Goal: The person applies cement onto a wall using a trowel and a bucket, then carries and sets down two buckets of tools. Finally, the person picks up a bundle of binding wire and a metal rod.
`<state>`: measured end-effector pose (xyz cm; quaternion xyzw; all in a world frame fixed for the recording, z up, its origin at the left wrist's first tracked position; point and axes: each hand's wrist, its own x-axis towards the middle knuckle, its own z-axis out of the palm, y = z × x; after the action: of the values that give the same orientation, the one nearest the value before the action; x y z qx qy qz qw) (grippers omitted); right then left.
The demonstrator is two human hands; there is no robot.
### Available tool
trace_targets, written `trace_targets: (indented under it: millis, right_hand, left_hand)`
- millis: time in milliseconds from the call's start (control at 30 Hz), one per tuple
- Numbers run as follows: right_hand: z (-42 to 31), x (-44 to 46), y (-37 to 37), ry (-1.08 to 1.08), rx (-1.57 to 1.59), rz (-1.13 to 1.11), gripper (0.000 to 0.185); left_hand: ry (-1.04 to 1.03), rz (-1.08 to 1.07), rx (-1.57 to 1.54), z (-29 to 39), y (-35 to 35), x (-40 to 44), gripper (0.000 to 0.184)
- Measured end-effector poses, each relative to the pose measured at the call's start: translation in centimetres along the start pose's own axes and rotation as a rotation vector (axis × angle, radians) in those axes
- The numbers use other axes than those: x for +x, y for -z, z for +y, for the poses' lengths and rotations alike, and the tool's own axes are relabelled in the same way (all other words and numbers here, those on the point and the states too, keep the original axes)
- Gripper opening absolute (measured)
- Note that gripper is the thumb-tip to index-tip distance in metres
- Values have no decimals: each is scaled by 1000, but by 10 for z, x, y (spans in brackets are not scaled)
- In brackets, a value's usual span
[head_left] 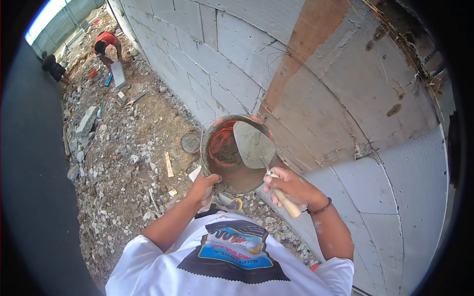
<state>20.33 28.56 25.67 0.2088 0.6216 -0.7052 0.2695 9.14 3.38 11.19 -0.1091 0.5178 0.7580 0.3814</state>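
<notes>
Clearly, both hands are busy at the bucket [239,181], which sits near the middle of the scene, close beside the pale block wall [237,54]. The left hand [203,190] grips its near-left rim, thumb over the edge; the fingers underneath are mostly hidden. The right hand [291,187] is wrapped around the wooden handle of a trowel [254,144], whose broad, grey-smeared blade points away over the right part of the bucket's mouth — whether it touches the inside, I cannot tell. Wet grey-brown mortar [226,148] shows inside, and orange plastic comes through on the far and left parts of the inner wall. A dark bracelet [321,206] circles the right wrist.

Just left of the bucket, a small round container [190,142] with grey contents rests on the stony ground [118,172], with a short strip of wood [169,164] nearer. To the right, a brown vertical band [301,54] runs down between sections of the block wall.

Far left, a person in a red top [106,42] bends over a grey block [118,74] — a blue tool [109,79] lies just left of it, and a saw [137,98] lies nearer. Farther left, a second person in dark clothes [53,66] is partly hidden by the dark wall [29,172].
</notes>
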Motion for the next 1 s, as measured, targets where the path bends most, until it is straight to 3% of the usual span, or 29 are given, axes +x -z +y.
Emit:
trace_targets:
  millis: [33, 100, 133, 167, 200, 267, 300, 367, 400, 467, 500, 567, 600, 667, 800, 867, 900, 967, 1000]
  right_hand:
    - [19, 22, 6, 11, -128, 77, 26]
    - [52, 64, 16, 16, -243, 157, 22]
    - [62, 88, 19, 95, -495, 293, 23]
    - [63, 99, 14, 173, -748, 430, 24]
    - [69, 103, 4, 168, -739, 432, 24]
    - [71, 101, -21, 340, -1415, 540, 31]
    - [66, 93, -22, 337, -1406, 537, 31]
    - [48, 76, -18, 250, -1342, 246, 32]
    - [45, 81, -14, 248, -1341, 240, 32]
    - [42, 92, -6, 150, -1228, 683, 33]
    - [43, 89, -4, 154, -1227, 681, 33]
    - [45, 81, -2, 30, -1334, 113, 36]
    - [44, 79, -3, 31, -1327, 113, 36]
    - [44, 76, -2, 235, -1099, 511, 41]
    - [55, 89, 0, 226, -1039, 531, 44]
    - [43, 72, -2, 182, -1226, 253, 42]
    - [44, 75, -3, 177, -1225, 259, 42]
    - [47, 86, -9, 297, -1120, 673, 41]
    - [46, 84, -7, 296, -1117, 668, 41]
  left_hand:
    - [-16, -55, 53, -1, 1, 5, 59]
    - [-14, -93, 87, -3, 1, 10, 62]
    - [-24, -145, 116, -4, -1, 13, 66]
    - [-14, -147, 122, 0, -11, 10, 66]
    - [-57, -88, 232, 4, -22, 4, 59]
    - [-94, -24, 347, 7, -32, 6, 52]
    - [-97, -28, 339, 7, -32, 11, 54]
    - [-101, -32, 332, 8, -33, 16, 56]
    - [-104, -34, 343, 6, -33, 16, 63]
    - [-100, -28, 351, 1, -36, 12, 70]
    - [-131, -25, 339, 2, -41, 12, 72]
    - [-164, -20, 337, 1, -38, 17, 73]
    - [-176, -38, 320, -6, -29, 24, 74]
    - [-185, -59, 298, -3, -32, 25, 74]
    - [-204, -55, 315, -4, -26, 31, 73]
    - [-234, -69, 295, -2, -25, 35, 72]
    - [-248, -48, 319, -1, -22, 35, 61]
    - [-256, -18, 336, 0, -25, 28, 51]
    - [-247, -28, 308, 3, -27, 25, 53]
